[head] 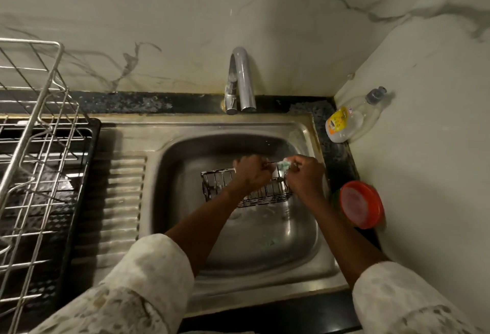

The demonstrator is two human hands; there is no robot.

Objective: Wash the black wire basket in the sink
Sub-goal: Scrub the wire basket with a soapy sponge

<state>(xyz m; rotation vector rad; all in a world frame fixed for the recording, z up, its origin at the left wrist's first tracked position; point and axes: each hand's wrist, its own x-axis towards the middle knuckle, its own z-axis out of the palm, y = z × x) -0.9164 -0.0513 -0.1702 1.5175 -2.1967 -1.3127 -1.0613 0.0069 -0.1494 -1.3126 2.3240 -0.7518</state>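
The black wire basket [220, 184] sits tilted inside the steel sink [169, 201], near its back right. My left hand [250, 172] grips the basket's far rim from above. My right hand [305, 174] pinches a small green and white scrubber [283, 166] against the same rim, just right of the left hand. Both forearms cover the basket's middle and right end. The picture is blurred around the hands.
A chrome tap [241, 79] stands behind the sink; no water stream shows. A clear dish soap bottle [350, 119] leans in the right corner. A jar with an orange lid [360, 204] stands on the right counter. A wire dish rack [37, 164] fills the left.
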